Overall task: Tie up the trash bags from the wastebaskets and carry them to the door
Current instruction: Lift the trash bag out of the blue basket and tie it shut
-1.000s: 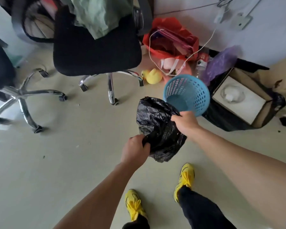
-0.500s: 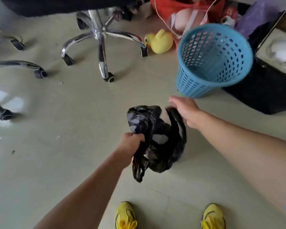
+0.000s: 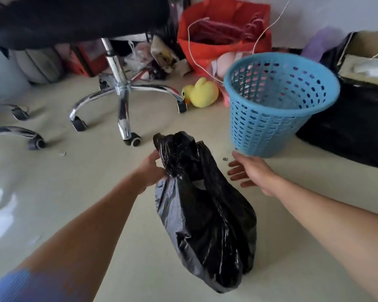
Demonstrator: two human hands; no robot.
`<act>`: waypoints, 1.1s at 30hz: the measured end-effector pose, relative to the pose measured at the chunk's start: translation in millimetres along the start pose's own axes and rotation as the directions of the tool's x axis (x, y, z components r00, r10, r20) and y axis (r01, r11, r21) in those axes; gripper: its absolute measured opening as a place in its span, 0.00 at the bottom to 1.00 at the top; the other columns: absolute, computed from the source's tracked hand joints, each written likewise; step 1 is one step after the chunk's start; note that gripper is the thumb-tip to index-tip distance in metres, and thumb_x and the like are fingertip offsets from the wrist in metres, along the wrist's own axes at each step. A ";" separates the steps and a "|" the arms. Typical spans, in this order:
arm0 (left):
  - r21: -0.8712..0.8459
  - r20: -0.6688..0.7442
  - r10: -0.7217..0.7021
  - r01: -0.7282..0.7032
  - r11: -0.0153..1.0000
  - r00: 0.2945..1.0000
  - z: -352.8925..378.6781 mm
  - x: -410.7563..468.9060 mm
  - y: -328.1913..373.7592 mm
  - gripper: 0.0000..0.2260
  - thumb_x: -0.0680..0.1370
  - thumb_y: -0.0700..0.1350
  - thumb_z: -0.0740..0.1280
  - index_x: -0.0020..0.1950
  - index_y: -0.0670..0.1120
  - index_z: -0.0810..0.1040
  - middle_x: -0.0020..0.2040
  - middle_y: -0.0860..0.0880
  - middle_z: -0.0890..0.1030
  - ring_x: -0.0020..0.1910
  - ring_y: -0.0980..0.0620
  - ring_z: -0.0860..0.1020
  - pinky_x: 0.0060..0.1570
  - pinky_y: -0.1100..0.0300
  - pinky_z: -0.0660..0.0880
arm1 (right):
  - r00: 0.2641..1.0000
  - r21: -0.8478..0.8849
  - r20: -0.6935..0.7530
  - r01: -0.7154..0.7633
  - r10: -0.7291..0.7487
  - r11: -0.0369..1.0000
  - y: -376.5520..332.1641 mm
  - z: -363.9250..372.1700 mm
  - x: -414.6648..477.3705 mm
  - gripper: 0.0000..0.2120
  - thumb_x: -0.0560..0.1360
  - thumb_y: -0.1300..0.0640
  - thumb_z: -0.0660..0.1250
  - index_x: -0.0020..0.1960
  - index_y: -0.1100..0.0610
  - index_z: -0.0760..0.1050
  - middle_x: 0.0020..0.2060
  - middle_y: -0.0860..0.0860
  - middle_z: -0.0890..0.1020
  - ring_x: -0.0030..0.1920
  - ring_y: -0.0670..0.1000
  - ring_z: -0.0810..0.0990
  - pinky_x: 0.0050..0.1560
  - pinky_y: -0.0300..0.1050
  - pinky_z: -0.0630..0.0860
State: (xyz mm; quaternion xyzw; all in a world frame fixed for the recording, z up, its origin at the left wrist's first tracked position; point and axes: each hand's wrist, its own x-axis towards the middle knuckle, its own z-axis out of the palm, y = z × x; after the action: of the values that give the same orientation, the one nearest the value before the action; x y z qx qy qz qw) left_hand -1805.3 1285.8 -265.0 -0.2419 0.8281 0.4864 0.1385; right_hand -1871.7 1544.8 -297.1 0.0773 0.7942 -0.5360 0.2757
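Note:
A black trash bag [image 3: 207, 221] sits on the floor in the middle of the head view, its top gathered into a bunched neck. My left hand [image 3: 152, 168] grips that neck from the left side. My right hand [image 3: 248, 171] hovers to the right of the bag with fingers spread, apart from the plastic. Just beyond my right hand stands a blue perforated wastebasket [image 3: 277, 101] with no liner in it, tilted slightly to the left.
An office chair's chrome base [image 3: 122, 92] stands at the back left, another chair's legs [image 3: 15, 131] at far left. A yellow duck toy [image 3: 202, 92], a red bag [image 3: 223, 29] and a black box [image 3: 354, 125] crowd the back and right.
My right hand has let go of the bag and opened beside it. The view has dropped closer to the floor and the bag now rests there, held by my left hand only.

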 end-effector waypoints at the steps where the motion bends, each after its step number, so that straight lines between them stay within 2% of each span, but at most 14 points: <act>1: 0.030 0.050 0.033 -0.035 0.999 0.998 4.2 -5.5 11.8 0.12 0.75 0.26 0.60 0.49 0.41 0.76 0.41 0.46 0.75 0.43 0.53 0.79 0.36 0.68 0.73 | 0.999 0.019 0.002 0.036 -0.036 0.999 -1.9 1.7 -2.5 0.24 0.78 0.37 0.59 0.52 0.57 0.81 0.45 0.52 0.87 0.47 0.52 0.85 0.44 0.47 0.78; 2: 0.042 0.113 0.044 -0.049 0.998 0.993 10.6 -10.4 23.0 0.13 0.78 0.27 0.58 0.48 0.42 0.75 0.37 0.51 0.71 0.35 0.60 0.75 0.31 0.71 0.73 | 0.999 0.046 0.011 0.053 -0.053 0.998 -2.1 3.5 -5.8 0.25 0.77 0.36 0.59 0.52 0.56 0.81 0.46 0.51 0.87 0.49 0.51 0.85 0.46 0.47 0.78; 4: 0.000 0.203 0.037 -0.038 0.999 0.978 27.4 -33.5 45.3 0.14 0.81 0.31 0.54 0.65 0.39 0.70 0.37 0.57 0.63 0.30 0.65 0.67 0.35 0.74 0.73 | 0.995 0.057 0.073 0.063 -0.067 0.996 -1.3 7.0 -22.0 0.25 0.75 0.33 0.62 0.55 0.54 0.81 0.52 0.45 0.84 0.52 0.47 0.82 0.53 0.47 0.75; 5: -0.007 0.186 0.046 -0.045 0.999 0.982 32.7 -34.6 42.4 0.15 0.82 0.32 0.54 0.68 0.37 0.67 0.37 0.57 0.63 0.28 0.65 0.70 0.32 0.74 0.73 | 0.989 0.031 0.120 0.086 -0.089 0.996 0.2 10.0 -34.1 0.24 0.73 0.34 0.65 0.57 0.51 0.80 0.53 0.42 0.83 0.53 0.45 0.80 0.56 0.45 0.73; 9: 0.009 0.140 -0.026 0.025 1.000 0.990 32.3 -41.9 28.5 0.11 0.81 0.32 0.56 0.43 0.45 0.70 0.32 0.55 0.75 0.38 0.60 0.79 0.35 0.72 0.73 | 0.959 -0.356 0.253 0.216 -0.128 0.909 28.0 17.4 -57.6 0.17 0.64 0.44 0.78 0.48 0.50 0.82 0.44 0.43 0.85 0.47 0.45 0.83 0.51 0.42 0.77; 11: 0.043 0.124 -0.023 0.018 0.999 0.992 32.4 -44.0 21.6 0.15 0.79 0.31 0.60 0.37 0.48 0.67 0.29 0.56 0.78 0.33 0.62 0.80 0.30 0.74 0.73 | 0.980 -0.407 0.113 0.193 -0.161 0.893 39.1 12.5 -49.9 0.06 0.70 0.53 0.74 0.43 0.55 0.80 0.38 0.47 0.82 0.41 0.48 0.80 0.40 0.41 0.72; 13: 0.036 0.019 -0.010 0.009 0.999 1.000 36.3 -46.3 19.8 0.13 0.76 0.32 0.65 0.37 0.47 0.70 0.35 0.48 0.79 0.41 0.49 0.82 0.39 0.64 0.78 | 0.988 -0.120 -0.099 0.110 -0.122 0.987 37.9 2.8 -43.0 0.06 0.74 0.59 0.69 0.42 0.60 0.81 0.38 0.53 0.83 0.41 0.53 0.80 0.39 0.43 0.71; 15: 0.023 -0.085 0.040 -0.038 0.999 0.996 41.5 -58.2 24.3 0.07 0.70 0.36 0.72 0.44 0.41 0.76 0.43 0.43 0.78 0.45 0.45 0.78 0.45 0.58 0.75 | 0.972 0.225 -0.234 0.084 -0.030 0.971 28.4 -8.6 -39.3 0.05 0.76 0.61 0.67 0.42 0.59 0.81 0.42 0.57 0.84 0.42 0.54 0.81 0.44 0.44 0.73; 17: -0.045 -0.120 0.084 -0.090 0.995 0.989 44.9 -71.3 30.4 0.17 0.65 0.39 0.75 0.52 0.41 0.79 0.45 0.44 0.80 0.44 0.47 0.79 0.48 0.55 0.76 | 0.963 0.413 -0.265 0.057 0.060 0.909 19.0 -19.6 -37.7 0.04 0.77 0.60 0.66 0.47 0.58 0.80 0.45 0.58 0.84 0.43 0.55 0.82 0.50 0.46 0.77; 19: -0.093 -0.116 0.114 -0.126 0.988 0.987 46.8 -79.7 33.9 0.12 0.66 0.36 0.74 0.49 0.40 0.81 0.42 0.45 0.82 0.42 0.48 0.80 0.50 0.52 0.78 | 0.959 0.507 -0.240 -0.007 0.149 0.862 15.4 -27.7 -35.1 0.10 0.76 0.57 0.66 0.55 0.60 0.78 0.50 0.59 0.83 0.49 0.59 0.82 0.58 0.56 0.79; 23: -0.216 0.002 0.217 -0.212 0.953 0.976 51.1 -83.9 39.6 0.19 0.67 0.34 0.77 0.52 0.50 0.78 0.48 0.54 0.82 0.46 0.61 0.78 0.50 0.62 0.75 | 0.953 0.550 -0.219 -0.057 0.210 0.834 15.0 -32.3 -28.2 0.20 0.72 0.53 0.66 0.61 0.60 0.77 0.55 0.59 0.82 0.54 0.61 0.81 0.60 0.62 0.77; 27: -0.247 0.099 0.224 -0.194 0.949 0.970 61.5 -89.0 44.1 0.18 0.70 0.36 0.75 0.57 0.49 0.78 0.53 0.52 0.81 0.51 0.55 0.79 0.54 0.60 0.73 | 0.965 0.599 -0.162 -0.071 0.208 0.798 4.4 -29.8 -37.7 0.24 0.69 0.49 0.67 0.62 0.57 0.76 0.57 0.58 0.82 0.56 0.61 0.81 0.61 0.59 0.76; 31: -0.379 -0.116 0.130 -0.165 0.910 0.985 56.9 -86.5 47.1 0.07 0.70 0.34 0.72 0.46 0.43 0.81 0.47 0.42 0.84 0.48 0.42 0.83 0.54 0.49 0.79 | 0.995 0.563 0.064 -0.094 0.071 0.821 -4.3 -34.5 -52.1 0.38 0.58 0.33 0.77 0.63 0.49 0.79 0.57 0.53 0.84 0.59 0.56 0.81 0.66 0.57 0.73; 33: -0.484 -0.177 0.029 -0.113 0.868 0.984 56.0 -86.3 50.5 0.04 0.71 0.33 0.68 0.39 0.41 0.78 0.38 0.41 0.82 0.40 0.42 0.82 0.52 0.44 0.79 | 0.996 0.456 0.068 -0.076 0.051 0.887 -0.3 -35.0 -49.2 0.44 0.51 0.36 0.83 0.62 0.54 0.79 0.54 0.54 0.85 0.56 0.56 0.83 0.65 0.56 0.74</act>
State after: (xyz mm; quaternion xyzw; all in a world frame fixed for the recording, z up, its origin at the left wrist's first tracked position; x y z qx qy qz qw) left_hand -1759.8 1378.3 -215.0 -0.2775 0.6941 0.6641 -0.0143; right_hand -1843.1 1584.5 -261.6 0.1516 0.6346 -0.7008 0.2885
